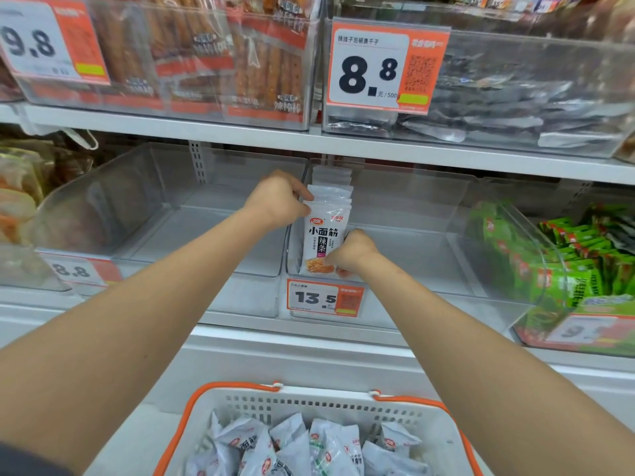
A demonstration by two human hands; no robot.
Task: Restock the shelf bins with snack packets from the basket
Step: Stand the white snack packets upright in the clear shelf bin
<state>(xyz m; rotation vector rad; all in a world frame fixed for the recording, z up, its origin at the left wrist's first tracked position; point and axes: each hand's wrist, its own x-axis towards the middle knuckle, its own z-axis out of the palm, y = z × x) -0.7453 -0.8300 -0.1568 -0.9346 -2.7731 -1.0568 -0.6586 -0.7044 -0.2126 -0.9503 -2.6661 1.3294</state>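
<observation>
A stack of white snack packets [328, 231] stands upright at the front left corner of a clear shelf bin [412, 255], above the 13.5 price tag [324, 298]. My left hand [278, 201] grips the top of the stack. My right hand [350, 254] pinches its lower right corner. Below, a white basket with orange rim [240, 403] holds several more of the same white packets [295, 444].
A second clear bin [206, 235] stands left of the one I reach into. Green packets [556, 266] fill the bin on the right. The upper shelf carries bins of brown stick snacks [213, 56] and silver packets [515, 108].
</observation>
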